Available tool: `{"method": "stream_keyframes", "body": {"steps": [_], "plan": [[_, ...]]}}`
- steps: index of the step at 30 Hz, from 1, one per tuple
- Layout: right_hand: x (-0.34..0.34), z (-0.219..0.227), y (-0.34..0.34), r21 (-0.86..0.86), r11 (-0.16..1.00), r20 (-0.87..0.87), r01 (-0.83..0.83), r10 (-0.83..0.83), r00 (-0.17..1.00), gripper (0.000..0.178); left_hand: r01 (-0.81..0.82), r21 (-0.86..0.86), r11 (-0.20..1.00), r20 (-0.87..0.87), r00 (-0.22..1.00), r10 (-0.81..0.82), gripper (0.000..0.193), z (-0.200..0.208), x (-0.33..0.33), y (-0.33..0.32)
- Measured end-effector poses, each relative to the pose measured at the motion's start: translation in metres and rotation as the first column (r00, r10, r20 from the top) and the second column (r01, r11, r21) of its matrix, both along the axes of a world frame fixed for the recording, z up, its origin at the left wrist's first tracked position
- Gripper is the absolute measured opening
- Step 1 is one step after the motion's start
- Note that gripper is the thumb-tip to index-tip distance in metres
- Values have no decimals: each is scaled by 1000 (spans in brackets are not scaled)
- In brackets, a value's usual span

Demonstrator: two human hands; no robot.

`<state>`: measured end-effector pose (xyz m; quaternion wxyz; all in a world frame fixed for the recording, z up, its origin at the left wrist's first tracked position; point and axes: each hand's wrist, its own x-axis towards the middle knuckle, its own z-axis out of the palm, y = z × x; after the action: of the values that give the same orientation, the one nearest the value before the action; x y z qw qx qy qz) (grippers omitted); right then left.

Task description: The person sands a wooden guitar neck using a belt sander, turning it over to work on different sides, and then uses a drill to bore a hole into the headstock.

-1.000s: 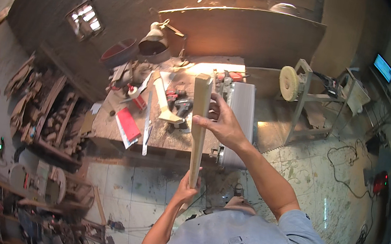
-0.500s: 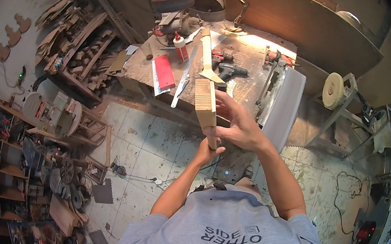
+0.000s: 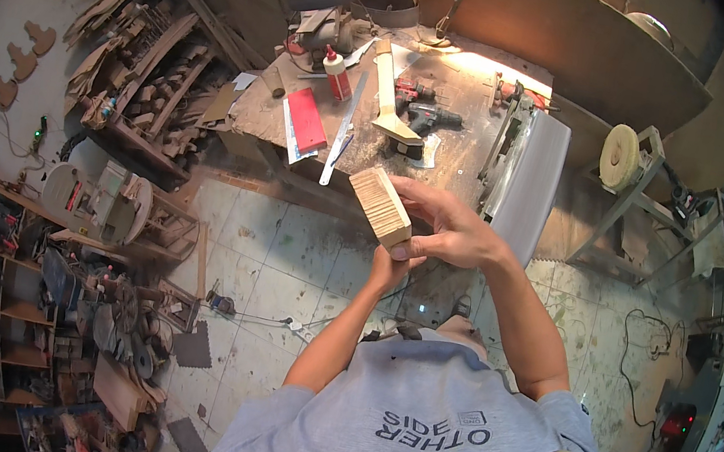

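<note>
Read clockwise from the wooden piece (image 3: 380,207), which is held up in the middle of the view, short of the near edge of the table (image 3: 467,153); the right hand (image 3: 454,230), at 3 o'clock, grips it, thumb by its lower corner; the left hand (image 3: 391,267) lies between 5 and 6 o'clock, its fingers hidden, so I cannot tell how firmly it closes; a second ago the piece's long shaft ran from 12 to 6 o'clock; now the striped end faces the camera, slanting from 11 to 5 o'clock, and sits lower than half a second ago, leaving the foot of the angled wooden part (image 3: 386,77) at 12 o'clock clear; the steel ruler (image 3: 344,131) at 11 and dark drill (image 3: 435,121) near 1 have kept their places on the table.
</note>
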<state>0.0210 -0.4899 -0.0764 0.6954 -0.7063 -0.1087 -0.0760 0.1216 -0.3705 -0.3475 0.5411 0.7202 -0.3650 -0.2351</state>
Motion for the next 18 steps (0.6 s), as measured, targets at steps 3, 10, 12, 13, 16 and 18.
{"method": "stream_keyframes", "body": {"steps": [3, 10, 12, 13, 16, 18], "plan": [[1, 1, 5, -63, 990, 54, 126, -123, 991, 94, -25, 10, 1000, 69, 997, 24, 43, 2, 3, 6], [-43, 23, 2, -75, 814, 59, 575, -573, 818, 59, 13, -320, 947, -371, 919, -138, 29, 95, 35, 3], [-64, 25, 18, -30, 779, -36, 626, -627, 778, 48, -71, -405, 912, -531, 830, -171, 29, 128, 48, 9], [-71, 19, 26, -30, 785, -54, 618, -619, 783, 46, -121, -441, 889, -602, 775, -193, 29, 138, 56, 13], [-85, -6, 57, -17, 789, -132, 614, -611, 781, 37, -258, -476, 841, -655, 742, -143, 24, 147, 88, 16], [-91, -26, 74, -130, 810, -149, 572, -587, 796, 41, -298, -468, 832, -695, 706, -138, 23, 162, 100, 18]]}}
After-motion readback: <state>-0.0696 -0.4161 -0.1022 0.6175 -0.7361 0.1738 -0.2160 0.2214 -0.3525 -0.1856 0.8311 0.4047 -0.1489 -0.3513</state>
